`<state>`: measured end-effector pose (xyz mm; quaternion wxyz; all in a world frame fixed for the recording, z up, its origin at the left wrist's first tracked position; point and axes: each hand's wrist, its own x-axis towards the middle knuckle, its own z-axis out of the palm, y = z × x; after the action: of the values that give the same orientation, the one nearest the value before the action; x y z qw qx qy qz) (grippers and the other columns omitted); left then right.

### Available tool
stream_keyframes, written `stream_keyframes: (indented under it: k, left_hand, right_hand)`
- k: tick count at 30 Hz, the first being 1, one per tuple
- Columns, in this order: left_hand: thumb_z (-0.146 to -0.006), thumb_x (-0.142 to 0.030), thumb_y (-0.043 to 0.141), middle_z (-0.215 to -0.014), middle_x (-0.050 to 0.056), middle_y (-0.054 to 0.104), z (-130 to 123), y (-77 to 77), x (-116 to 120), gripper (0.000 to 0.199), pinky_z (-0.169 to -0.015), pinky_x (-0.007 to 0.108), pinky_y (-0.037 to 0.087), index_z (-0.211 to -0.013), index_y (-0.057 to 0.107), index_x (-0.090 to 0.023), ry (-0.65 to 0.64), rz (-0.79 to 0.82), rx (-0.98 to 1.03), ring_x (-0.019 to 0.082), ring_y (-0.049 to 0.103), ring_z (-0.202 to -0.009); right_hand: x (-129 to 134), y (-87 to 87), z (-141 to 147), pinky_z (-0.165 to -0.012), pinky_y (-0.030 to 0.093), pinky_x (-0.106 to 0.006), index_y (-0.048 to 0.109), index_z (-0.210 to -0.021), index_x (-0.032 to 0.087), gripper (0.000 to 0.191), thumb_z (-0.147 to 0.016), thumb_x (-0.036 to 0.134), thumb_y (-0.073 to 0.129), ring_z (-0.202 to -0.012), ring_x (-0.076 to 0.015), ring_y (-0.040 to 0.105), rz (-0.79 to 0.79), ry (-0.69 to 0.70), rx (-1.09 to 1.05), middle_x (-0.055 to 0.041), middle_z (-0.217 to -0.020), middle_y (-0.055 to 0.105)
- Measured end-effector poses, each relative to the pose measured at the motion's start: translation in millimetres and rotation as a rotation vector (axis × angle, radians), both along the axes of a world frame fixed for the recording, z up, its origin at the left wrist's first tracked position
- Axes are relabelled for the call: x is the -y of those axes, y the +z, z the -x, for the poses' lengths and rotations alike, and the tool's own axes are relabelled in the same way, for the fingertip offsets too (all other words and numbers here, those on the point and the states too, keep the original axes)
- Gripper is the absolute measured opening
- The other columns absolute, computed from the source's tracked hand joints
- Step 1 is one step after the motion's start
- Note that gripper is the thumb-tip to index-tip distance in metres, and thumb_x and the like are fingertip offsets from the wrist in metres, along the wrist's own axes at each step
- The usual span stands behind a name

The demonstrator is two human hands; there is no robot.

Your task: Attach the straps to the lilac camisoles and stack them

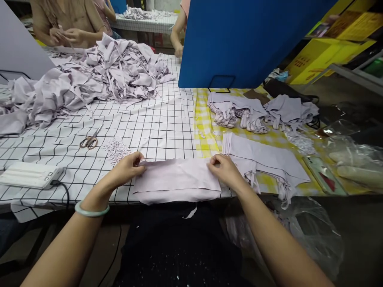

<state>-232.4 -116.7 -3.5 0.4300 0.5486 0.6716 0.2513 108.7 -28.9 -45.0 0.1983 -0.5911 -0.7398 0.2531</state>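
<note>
A pale lilac fabric piece [179,177], folded over lengthwise, lies at the front edge of the table, its lower layer hanging slightly past the edge. My left hand [131,165] pinches its upper left corner between thumb and fingers. At the upper right corner, my right hand [223,167] grips the cloth in the same way. Just right of that hand is a neat stack of similar fabric pieces [263,155] with strips dangling at the front. Small scissors [90,139] and a heap of tiny cloth clippings [117,150] lie beyond my left hand.
A large tangled fabric pile [119,67] covers the far left. Upright stands a blue panel [233,40] at the back. More stacked pieces [239,105] sit on the yellow checked cloth [206,139]. A white power bank [31,175] with a cable is left; a phone [324,175] is right.
</note>
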Motion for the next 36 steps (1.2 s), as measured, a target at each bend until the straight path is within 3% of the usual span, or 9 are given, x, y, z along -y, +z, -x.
stream_keyframes:
  k: [4, 10, 14, 17, 20, 24, 26, 31, 36]
  left_hand:
    - [-0.070, -0.028, 0.073, -0.077, -0.004, 0.053, 6, -5.4, -4, 0.033, -0.059, 0.024, 0.041, -0.096, 0.056, -0.019, 0.102, -0.043, 0.289, 0.009, 0.051, -0.064]
    - [-0.069, -0.028, 0.076, -0.078, -0.004, 0.051, 10, -7.9, -12, 0.049, -0.060, 0.025, 0.044, -0.114, 0.059, -0.018, 0.114, -0.017, 0.258, 0.010, 0.050, -0.064]
    - [-0.073, -0.032, 0.074, -0.079, -0.003, 0.052, 12, -3.8, -20, 0.048, -0.063, 0.025, 0.046, -0.116, 0.060, -0.018, 0.138, -0.131, 0.229, 0.012, 0.052, -0.070]
    - [-0.077, -0.027, 0.066, -0.088, 0.002, 0.058, 11, -6.0, -30, 0.043, -0.075, 0.033, 0.052, -0.119, 0.059, -0.017, 0.131, -0.208, -0.014, 0.017, 0.059, -0.081]
    - [-0.080, -0.016, 0.058, -0.116, 0.014, 0.061, -1, -17.7, -30, 0.040, -0.099, 0.049, 0.049, -0.121, 0.060, -0.014, 0.099, -0.420, -0.404, 0.028, 0.058, -0.111]
    - [-0.087, -0.011, 0.051, -0.133, 0.019, 0.056, -53, -39.8, -15, 0.038, -0.108, 0.057, 0.045, -0.124, 0.058, -0.015, -0.180, -0.682, -0.440, 0.031, 0.051, -0.128]
    - [-0.091, -0.011, 0.047, -0.134, 0.019, 0.057, -92, -45.7, -8, 0.035, -0.105, 0.054, 0.049, -0.125, 0.058, -0.013, -0.369, -0.723, -0.307, 0.029, 0.053, -0.127]
    - [-0.092, -0.009, 0.044, -0.123, 0.017, 0.064, -161, -42.4, 1, 0.033, -0.098, 0.042, 0.056, -0.120, 0.062, -0.008, -0.594, -0.629, -0.082, 0.023, 0.062, -0.114]
    - [-0.088, -0.007, 0.050, -0.116, 0.013, 0.066, -168, -46.5, 11, 0.029, -0.098, 0.040, 0.056, -0.112, 0.066, -0.013, -0.625, -0.600, -0.003, 0.022, 0.063, -0.110]
  right_hand:
    - [0, 7.5, -3, -0.064, 0.042, -0.029, 0.052, -0.087, 0.023, 0.019, -0.079, 0.039, 0.059, -0.066, -0.0158, 0.053, 0.100, -0.034, -0.196, 0.0025, -0.073, 0.058]
    - [-2, 21.0, -1, -0.060, 0.036, -0.028, 0.056, -0.073, 0.021, 0.011, -0.075, 0.031, 0.061, -0.065, -0.0162, 0.052, 0.200, 0.115, 0.055, 0.0015, -0.066, 0.057]
    - [-25, 21.6, 0, -0.062, 0.042, -0.027, 0.059, -0.094, 0.021, 0.019, -0.078, 0.031, 0.058, -0.070, -0.0167, 0.057, 0.198, 0.059, -0.177, -0.0002, -0.079, 0.063]
    - [-33, 28.7, 1, -0.076, 0.048, -0.032, 0.060, -0.105, 0.018, 0.031, -0.075, 0.022, 0.060, -0.081, -0.0192, 0.061, 0.044, -0.027, -0.140, -0.0066, -0.097, 0.066]
    - [3, 37.6, -12, -0.083, 0.049, -0.036, 0.064, -0.105, 0.018, 0.026, -0.079, 0.024, 0.061, -0.085, -0.0208, 0.062, -0.070, -0.124, -0.082, -0.0085, -0.102, 0.066]
    - [97, 16.4, -37, -0.076, 0.054, -0.036, 0.068, -0.084, 0.020, 0.032, -0.090, 0.048, 0.055, -0.080, -0.0215, 0.067, 0.547, 0.111, -0.256, -0.0050, -0.082, 0.070]
    - [131, -11.4, -36, -0.085, 0.055, -0.040, 0.070, -0.100, 0.020, 0.035, -0.081, 0.050, 0.067, -0.097, -0.0249, 0.068, 0.577, -0.011, -0.350, -0.0082, -0.102, 0.072]
    - [151, -61.6, -11, -0.101, 0.047, -0.041, 0.066, -0.109, 0.018, 0.044, -0.080, 0.052, 0.070, -0.114, -0.0259, 0.063, 0.497, -0.189, -0.792, -0.0088, -0.112, 0.071]
    - [165, -35.2, -33, -0.096, 0.047, -0.036, 0.064, -0.099, 0.018, 0.035, -0.087, 0.051, 0.067, -0.108, -0.0248, 0.066, 0.581, -0.102, -0.809, -0.0082, -0.098, 0.074]
